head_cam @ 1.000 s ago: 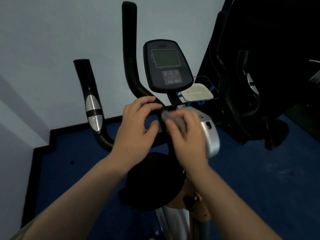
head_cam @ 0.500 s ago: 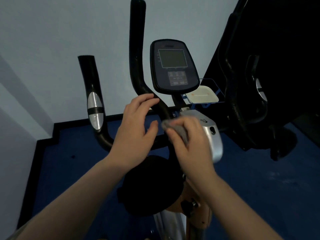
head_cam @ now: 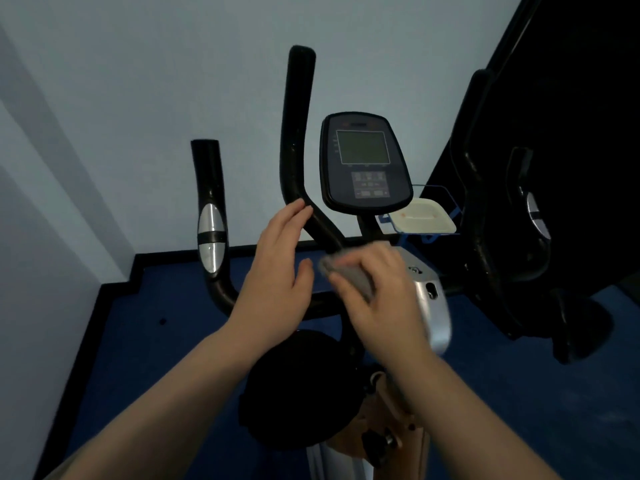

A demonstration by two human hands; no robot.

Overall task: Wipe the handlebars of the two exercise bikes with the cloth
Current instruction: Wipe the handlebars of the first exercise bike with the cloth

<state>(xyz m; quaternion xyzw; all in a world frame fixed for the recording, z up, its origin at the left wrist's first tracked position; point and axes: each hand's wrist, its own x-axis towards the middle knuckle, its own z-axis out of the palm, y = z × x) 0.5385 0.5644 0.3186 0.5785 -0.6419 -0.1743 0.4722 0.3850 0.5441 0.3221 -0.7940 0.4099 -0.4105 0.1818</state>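
Observation:
The near exercise bike has black handlebars: a tall inner bar (head_cam: 298, 133) rising left of the console (head_cam: 365, 164), and a shorter outer grip (head_cam: 209, 209) with a silver sensor pad. My right hand (head_cam: 377, 292) is shut on a grey cloth (head_cam: 346, 273) at the base of the inner bar, just below the console. With fingers apart, my left hand (head_cam: 277, 261) holds nothing; its fingertips touch the bend of that inner bar. A second bike's dark handlebar (head_cam: 485, 188) stands at the right.
A pale wall is close behind the bikes, meeting blue carpet (head_cam: 519, 393) with a black skirting. A white tray (head_cam: 420, 220) in a blue wire holder sits right of the console. The black seat (head_cam: 298, 386) is below my hands.
My left hand has let go of the bar and opened, sliding up to the bend. My right hand with the cloth stays at the bar's base. The view tilted down slightly.

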